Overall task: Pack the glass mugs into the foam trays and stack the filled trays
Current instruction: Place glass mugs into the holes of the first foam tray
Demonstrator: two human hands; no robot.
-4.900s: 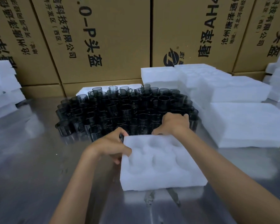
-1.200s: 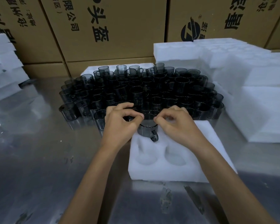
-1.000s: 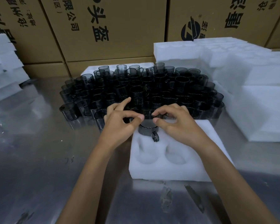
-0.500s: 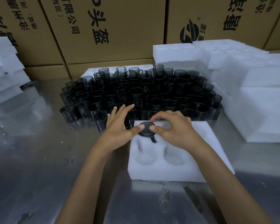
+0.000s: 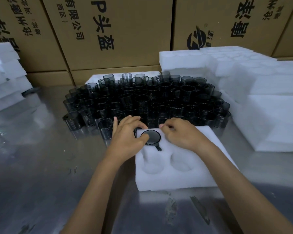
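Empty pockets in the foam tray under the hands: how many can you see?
2, side by side along the tray's near edge: one left, one right. A mug fills the far-left pocket; the right hand may hide more.

dark smoky ribbed mugs (image 5: 147,98), white foam tray (image 5: 184,166), brown cartons (image 5: 125,31)
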